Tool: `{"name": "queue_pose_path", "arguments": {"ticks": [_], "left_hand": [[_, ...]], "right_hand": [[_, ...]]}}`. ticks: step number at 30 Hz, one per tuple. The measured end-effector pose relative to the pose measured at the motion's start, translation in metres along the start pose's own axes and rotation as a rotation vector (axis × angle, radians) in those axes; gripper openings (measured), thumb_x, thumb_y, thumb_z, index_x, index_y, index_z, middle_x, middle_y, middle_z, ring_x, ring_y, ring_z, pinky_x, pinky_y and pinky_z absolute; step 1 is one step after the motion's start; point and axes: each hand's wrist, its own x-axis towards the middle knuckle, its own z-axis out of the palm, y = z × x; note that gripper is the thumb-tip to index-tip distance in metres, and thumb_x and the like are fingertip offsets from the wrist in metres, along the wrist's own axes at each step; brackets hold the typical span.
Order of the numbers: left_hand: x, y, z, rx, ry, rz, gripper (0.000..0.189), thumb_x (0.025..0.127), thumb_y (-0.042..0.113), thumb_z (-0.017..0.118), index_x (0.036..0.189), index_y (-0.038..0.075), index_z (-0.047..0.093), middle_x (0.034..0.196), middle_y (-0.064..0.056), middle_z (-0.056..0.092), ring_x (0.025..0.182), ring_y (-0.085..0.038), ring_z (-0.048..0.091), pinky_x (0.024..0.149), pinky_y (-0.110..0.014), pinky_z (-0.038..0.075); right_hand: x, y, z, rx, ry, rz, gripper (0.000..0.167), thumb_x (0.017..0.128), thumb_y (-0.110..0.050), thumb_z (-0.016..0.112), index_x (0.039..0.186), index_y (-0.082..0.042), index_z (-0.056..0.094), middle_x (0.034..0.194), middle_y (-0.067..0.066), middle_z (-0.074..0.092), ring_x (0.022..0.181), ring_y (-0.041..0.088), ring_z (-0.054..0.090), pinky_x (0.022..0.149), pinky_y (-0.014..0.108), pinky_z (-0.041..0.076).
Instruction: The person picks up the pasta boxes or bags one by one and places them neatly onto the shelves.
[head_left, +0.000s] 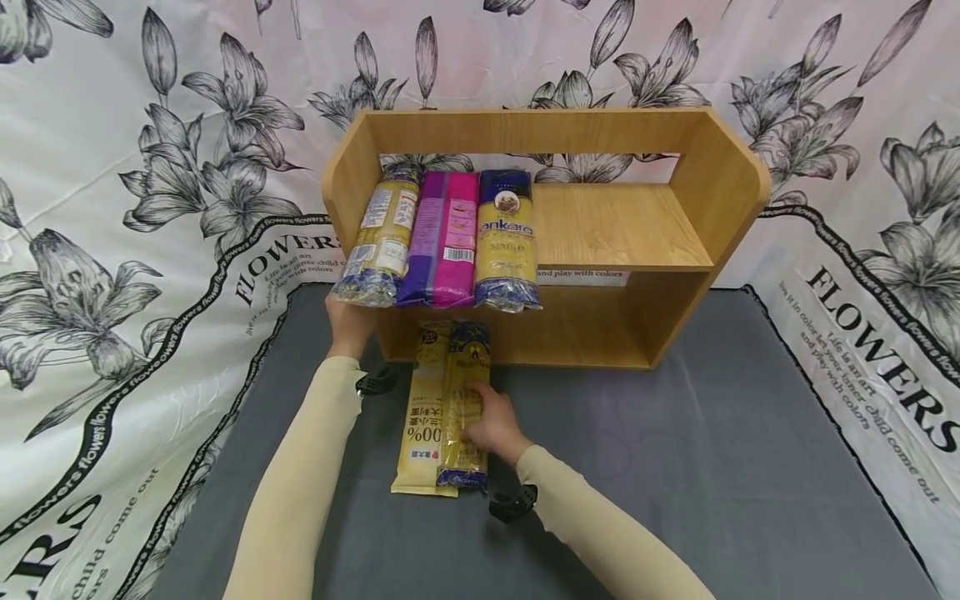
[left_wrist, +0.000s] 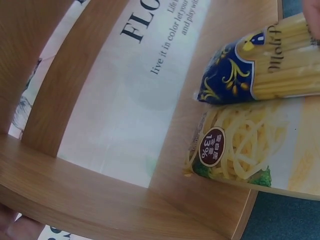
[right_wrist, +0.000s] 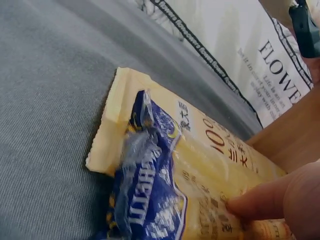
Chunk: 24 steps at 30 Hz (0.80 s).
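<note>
A yellow spaghetti pack with blue ends [head_left: 462, 417] lies half over a pale yellow pasta pack [head_left: 423, 433]. Both have their far ends over the bottom board of the wooden shelf [head_left: 570, 333] and their near ends on the grey table. My right hand [head_left: 497, 425] grips the spaghetti pack from its right side, thumb across the top; the right wrist view shows the thumb [right_wrist: 265, 200] on its wrapper. My left hand [head_left: 351, 323] is at the shelf's left side, partly hidden under the upper packs. In the left wrist view, fingers [left_wrist: 22, 227] show beyond the side panel.
On the upper board, leaning forward past its edge, are a yellow pasta pack [head_left: 380, 237], a pink and purple pack [head_left: 442, 242] and a yellow and blue pack [head_left: 507, 242]. Behind the shelf hangs a flower-printed cloth [head_left: 225, 150]. The grey tabletop [head_left: 720, 467] extends right.
</note>
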Motion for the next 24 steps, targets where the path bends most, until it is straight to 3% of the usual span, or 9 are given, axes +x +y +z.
{"name": "queue_pose_path", "arguments": {"ticks": [6, 10, 18, 21, 24], "left_hand": [[0.002, 0.002, 0.0, 0.028, 0.004, 0.047, 0.044, 0.091, 0.003, 0.065, 0.134, -0.005, 0.062, 0.13, -0.026, 0.067, 0.108, -0.023, 0.062, 0.085, -0.015, 0.044], [0.003, 0.002, 0.0, 0.018, 0.001, 0.039, 0.043, 0.091, 0.001, 0.064, 0.134, -0.006, 0.061, 0.13, -0.027, 0.066, 0.109, -0.023, 0.063, 0.084, -0.013, 0.044], [0.002, -0.001, 0.001, 0.077, 0.015, 0.074, 0.038, 0.094, 0.004, 0.063, 0.13, -0.007, 0.063, 0.126, -0.027, 0.068, 0.111, -0.034, 0.065, 0.092, -0.034, 0.051], [0.001, -0.003, 0.001, 0.039, 0.021, 0.066, 0.037, 0.093, 0.004, 0.063, 0.128, -0.008, 0.064, 0.124, -0.028, 0.068, 0.101, -0.02, 0.067, 0.086, -0.021, 0.05], [-0.001, -0.002, 0.0, 0.021, 0.019, 0.054, 0.042, 0.09, 0.004, 0.064, 0.131, -0.007, 0.063, 0.126, -0.028, 0.067, 0.103, -0.016, 0.066, 0.086, -0.014, 0.046]], "right_hand": [[-0.006, 0.004, -0.006, 0.025, -0.029, 0.005, 0.087, 0.064, 0.004, 0.082, 0.145, -0.012, 0.055, 0.131, 0.028, 0.058, 0.11, 0.036, 0.055, 0.084, 0.046, 0.052], [-0.01, 0.006, -0.01, 0.052, -0.056, 0.022, 0.089, 0.063, 0.007, 0.08, 0.147, -0.012, 0.054, 0.139, 0.028, 0.057, 0.109, 0.034, 0.057, 0.076, 0.04, 0.052], [-0.017, 0.011, -0.013, 0.064, -0.083, 0.021, 0.089, 0.063, 0.008, 0.08, 0.146, -0.011, 0.055, 0.144, 0.026, 0.056, 0.11, 0.033, 0.058, 0.073, 0.037, 0.052], [-0.022, 0.015, -0.015, 0.062, -0.089, -0.002, 0.088, 0.063, 0.009, 0.079, 0.145, -0.01, 0.055, 0.146, 0.025, 0.055, 0.114, 0.035, 0.058, 0.072, 0.036, 0.051], [-0.029, 0.019, -0.017, 0.082, -0.105, -0.015, 0.087, 0.064, 0.01, 0.078, 0.145, -0.009, 0.055, 0.149, 0.025, 0.053, 0.115, 0.036, 0.056, 0.066, 0.033, 0.048]]}}
